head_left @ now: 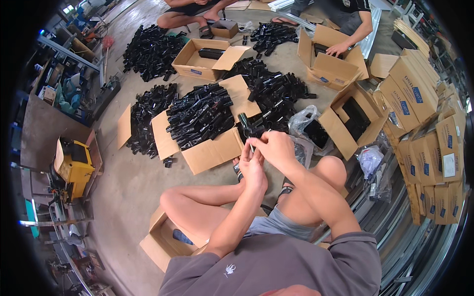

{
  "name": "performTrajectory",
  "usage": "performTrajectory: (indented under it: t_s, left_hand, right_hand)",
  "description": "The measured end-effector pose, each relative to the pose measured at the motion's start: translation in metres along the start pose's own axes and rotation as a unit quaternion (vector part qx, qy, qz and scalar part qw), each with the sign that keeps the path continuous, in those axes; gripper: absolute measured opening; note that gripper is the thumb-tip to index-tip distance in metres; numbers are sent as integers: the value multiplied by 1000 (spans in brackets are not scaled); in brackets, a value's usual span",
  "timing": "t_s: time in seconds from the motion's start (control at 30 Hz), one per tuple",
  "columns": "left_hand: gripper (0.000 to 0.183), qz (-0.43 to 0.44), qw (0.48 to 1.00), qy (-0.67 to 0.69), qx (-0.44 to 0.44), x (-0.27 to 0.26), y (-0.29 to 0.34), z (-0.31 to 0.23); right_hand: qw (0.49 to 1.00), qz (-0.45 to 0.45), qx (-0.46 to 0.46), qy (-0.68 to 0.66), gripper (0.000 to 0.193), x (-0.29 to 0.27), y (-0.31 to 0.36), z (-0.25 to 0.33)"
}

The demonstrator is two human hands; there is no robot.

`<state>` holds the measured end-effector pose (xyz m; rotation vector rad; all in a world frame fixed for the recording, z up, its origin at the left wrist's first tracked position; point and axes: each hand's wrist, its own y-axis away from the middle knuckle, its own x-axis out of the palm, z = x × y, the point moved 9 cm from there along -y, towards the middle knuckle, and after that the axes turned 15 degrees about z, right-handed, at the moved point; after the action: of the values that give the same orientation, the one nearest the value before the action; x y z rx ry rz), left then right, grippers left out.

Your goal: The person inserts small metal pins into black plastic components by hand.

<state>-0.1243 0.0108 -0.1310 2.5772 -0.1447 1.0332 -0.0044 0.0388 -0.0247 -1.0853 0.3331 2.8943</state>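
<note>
My left hand (254, 170) and my right hand (277, 150) meet in front of my knees, fingers closed in a pinch. Between them, a glossy black tubular part (250, 127) is held up, its round end pointing away from me. A thin silvery pin or screw (252, 147) shows at the fingertips under it; which fingers grip it is hard to make out. Just beyond my hands stands an open cardboard box (212, 154) heaped with similar black parts (200, 116).
Loose piles of black parts (153, 52) lie around the floor. Open cartons (353, 121) stand to the right, near a plastic bag (303, 121) and stacked boxes (410, 93). Another carton (160, 241) is by my left thigh. Two people sit opposite; one's hand (339, 48) reaches into a box.
</note>
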Motion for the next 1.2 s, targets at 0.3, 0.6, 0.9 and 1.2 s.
performTrajectory:
  t_s: [0.3, 0.6, 0.9, 1.2]
  left_hand:
    - [44, -24, 992, 12, -125, -85, -16, 66]
    - [64, 45, 993, -56, -90, -28, -114, 24]
    - [58, 117, 982, -47, -139, -13, -6, 41]
    - [62, 325, 924, 197, -36, 89, -19, -34]
  right_hand:
    - [987, 141, -5, 79, 41, 10, 10, -2]
    - [991, 112, -45, 51, 37, 0, 16, 5]
    - [987, 137, -76, 20, 45, 17, 21, 16]
    - [957, 69, -262, -103, 64, 41, 53, 58]
